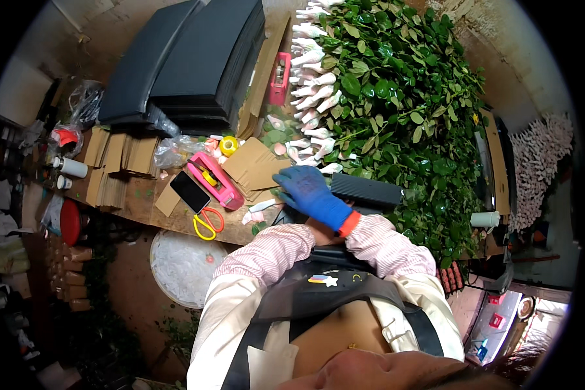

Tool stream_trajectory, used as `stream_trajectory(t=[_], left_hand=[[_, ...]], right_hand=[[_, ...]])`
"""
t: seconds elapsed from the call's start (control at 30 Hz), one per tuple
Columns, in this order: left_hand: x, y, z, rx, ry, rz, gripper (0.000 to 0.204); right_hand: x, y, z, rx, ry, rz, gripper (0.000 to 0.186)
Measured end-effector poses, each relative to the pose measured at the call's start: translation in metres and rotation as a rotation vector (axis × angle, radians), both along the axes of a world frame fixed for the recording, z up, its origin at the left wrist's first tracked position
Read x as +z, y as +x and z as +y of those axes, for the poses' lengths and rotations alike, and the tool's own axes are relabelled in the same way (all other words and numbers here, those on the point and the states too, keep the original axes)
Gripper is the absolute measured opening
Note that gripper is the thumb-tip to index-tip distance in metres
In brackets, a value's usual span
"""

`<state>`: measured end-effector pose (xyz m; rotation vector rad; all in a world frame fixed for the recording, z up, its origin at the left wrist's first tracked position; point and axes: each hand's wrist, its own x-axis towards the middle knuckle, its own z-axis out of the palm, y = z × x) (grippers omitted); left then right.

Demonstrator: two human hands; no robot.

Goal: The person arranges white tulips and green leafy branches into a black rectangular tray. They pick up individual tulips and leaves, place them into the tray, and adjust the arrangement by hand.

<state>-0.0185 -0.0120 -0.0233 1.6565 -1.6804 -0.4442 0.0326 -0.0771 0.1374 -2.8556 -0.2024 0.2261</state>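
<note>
My right hand (309,190), in a blue glove with an orange cuff, reaches leftward across my body. Its fingers are spread beside a stack of brown cardboard pieces (247,162), and nothing shows in them. Whether the fingertips touch the cardboard I cannot tell. A strip of bare skin of my left hand (322,229) shows beneath the right wrist; its fingers are hidden. Just left of the glove lies a small white-wrapped piece (262,205). A dark ridged block (366,189) sits to the glove's right.
Leafy stems (403,110) with white-wrapped flower heads (315,91) pile up at the right. A pink tape dispenser (216,181), black phone (190,192), scissors (206,224) and yellow tape roll (228,145) lie left. Dark sheets (205,58) stand behind. A white round bin (182,270) is below.
</note>
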Motion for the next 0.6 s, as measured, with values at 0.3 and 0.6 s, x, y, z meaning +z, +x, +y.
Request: stream_trajectory(t=[0.3,0.6], left_hand=[[0.005,-0.010,-0.013,-0.003,-0.004,-0.011,0.089],[0.023,-0.002,-0.008,-0.060,0.185,-0.120,0.074]], right_hand=[[-0.142,0.057,0.020,-0.205,-0.247,-0.003,0.077],[0.001,-0.140,-0.072,-0.272,0.613,-0.230,0.026]])
